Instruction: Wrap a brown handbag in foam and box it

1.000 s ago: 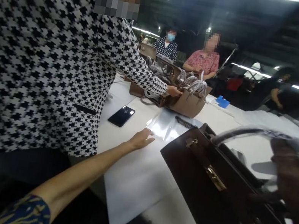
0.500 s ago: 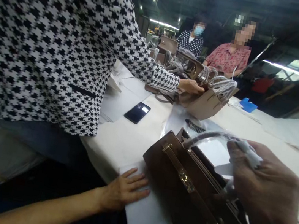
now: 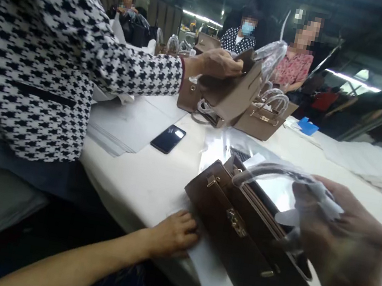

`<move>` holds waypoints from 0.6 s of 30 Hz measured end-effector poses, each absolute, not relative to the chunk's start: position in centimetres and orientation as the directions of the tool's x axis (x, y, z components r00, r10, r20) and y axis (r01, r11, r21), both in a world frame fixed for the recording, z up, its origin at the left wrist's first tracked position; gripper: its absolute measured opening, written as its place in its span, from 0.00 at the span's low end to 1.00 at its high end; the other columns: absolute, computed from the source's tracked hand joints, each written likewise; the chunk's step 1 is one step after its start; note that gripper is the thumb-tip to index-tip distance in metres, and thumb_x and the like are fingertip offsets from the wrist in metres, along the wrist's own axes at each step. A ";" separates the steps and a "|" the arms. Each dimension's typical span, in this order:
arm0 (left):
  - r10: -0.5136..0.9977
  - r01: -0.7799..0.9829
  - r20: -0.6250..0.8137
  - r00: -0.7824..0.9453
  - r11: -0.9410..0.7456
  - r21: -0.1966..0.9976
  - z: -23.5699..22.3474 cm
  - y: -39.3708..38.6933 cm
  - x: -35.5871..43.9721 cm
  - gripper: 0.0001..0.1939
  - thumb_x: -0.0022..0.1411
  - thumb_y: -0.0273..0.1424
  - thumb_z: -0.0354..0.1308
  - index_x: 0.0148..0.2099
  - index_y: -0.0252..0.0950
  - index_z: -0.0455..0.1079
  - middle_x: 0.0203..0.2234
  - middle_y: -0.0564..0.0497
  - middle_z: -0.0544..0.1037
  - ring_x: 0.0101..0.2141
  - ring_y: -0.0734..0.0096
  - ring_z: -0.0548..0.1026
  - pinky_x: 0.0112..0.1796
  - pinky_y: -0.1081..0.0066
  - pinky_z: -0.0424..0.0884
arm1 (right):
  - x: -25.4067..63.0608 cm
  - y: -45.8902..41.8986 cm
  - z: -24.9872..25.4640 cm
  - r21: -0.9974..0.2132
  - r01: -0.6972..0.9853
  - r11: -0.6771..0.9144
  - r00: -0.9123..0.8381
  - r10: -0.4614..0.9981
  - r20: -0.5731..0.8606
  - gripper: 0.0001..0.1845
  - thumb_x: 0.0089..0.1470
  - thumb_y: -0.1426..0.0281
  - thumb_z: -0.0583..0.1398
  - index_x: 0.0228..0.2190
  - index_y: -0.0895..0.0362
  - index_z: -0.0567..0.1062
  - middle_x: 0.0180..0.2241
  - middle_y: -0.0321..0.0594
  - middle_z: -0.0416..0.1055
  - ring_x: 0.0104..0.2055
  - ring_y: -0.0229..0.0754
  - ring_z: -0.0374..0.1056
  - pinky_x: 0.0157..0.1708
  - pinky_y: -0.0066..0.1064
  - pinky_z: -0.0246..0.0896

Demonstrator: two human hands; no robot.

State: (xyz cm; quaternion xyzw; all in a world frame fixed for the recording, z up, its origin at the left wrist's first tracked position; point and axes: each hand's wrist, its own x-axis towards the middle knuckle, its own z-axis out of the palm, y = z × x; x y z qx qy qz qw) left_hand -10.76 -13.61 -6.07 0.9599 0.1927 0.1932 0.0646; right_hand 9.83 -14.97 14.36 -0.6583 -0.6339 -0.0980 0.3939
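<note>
A dark brown handbag (image 3: 222,235) with a gold clasp hangs tilted at the near side of the table. My right hand (image 3: 347,239) is closed around its handle (image 3: 264,168), which is wrapped in clear plastic. Just left of the bag, my left hand (image 3: 177,234) has its fingers curled on a sheet of white paper (image 3: 209,269) at the table edge. The bag covers part of this paper, and the left fingertips are partly hidden.
A co-worker in a houndstooth jacket (image 3: 55,50) stands at left, handling a taupe handbag (image 3: 236,97). More bags (image 3: 261,121), a phone (image 3: 168,139), grey sheets (image 3: 120,123) and a plastic-covered item (image 3: 212,149) are on the white table (image 3: 126,176). Other people stand behind.
My left fingers have gone from spread flat on the paper to curled. The brown bag in my right hand has tilted slightly. The co-worker has lifted the taupe bag.
</note>
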 end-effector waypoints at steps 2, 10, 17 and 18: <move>0.358 0.304 0.367 0.859 -0.932 0.198 -5.8 -13.4 -11.7 0.14 0.57 0.39 0.54 0.41 0.35 0.66 0.34 0.48 0.69 0.34 0.65 0.64 0.37 0.63 0.62 | 9.4 -15.4 14.6 -0.375 0.918 0.132 0.149 0.761 0.632 0.14 0.51 0.57 0.57 0.36 0.51 0.73 0.18 0.32 0.68 0.18 0.36 0.64 0.21 0.28 0.58; 0.376 0.345 0.391 0.840 -0.927 0.149 -5.6 -11.7 -13.1 0.08 0.63 0.27 0.48 0.37 0.36 0.68 0.32 0.49 0.71 0.34 0.67 0.66 0.35 0.67 0.61 | 7.3 -15.8 15.0 -0.335 0.913 0.231 0.055 0.745 0.664 0.09 0.52 0.62 0.57 0.35 0.52 0.72 0.24 0.30 0.69 0.22 0.32 0.65 0.22 0.24 0.56; 0.393 0.332 0.362 0.845 -0.917 0.221 -5.2 -12.2 -14.1 0.14 0.61 0.38 0.50 0.43 0.35 0.67 0.31 0.46 0.69 0.33 0.65 0.65 0.34 0.65 0.62 | 7.6 -15.7 14.3 -0.378 0.911 0.167 0.104 0.793 0.600 0.14 0.52 0.57 0.56 0.36 0.52 0.71 0.22 0.31 0.68 0.22 0.34 0.63 0.22 0.26 0.55; 0.400 0.331 0.362 0.842 -0.913 0.239 -5.2 -12.3 -14.2 0.15 0.61 0.38 0.50 0.44 0.34 0.67 0.32 0.46 0.69 0.33 0.65 0.64 0.35 0.65 0.62 | 7.7 -15.9 14.4 -0.352 0.920 0.169 0.084 0.795 0.601 0.16 0.52 0.55 0.56 0.37 0.52 0.71 0.25 0.32 0.69 0.23 0.35 0.64 0.23 0.27 0.56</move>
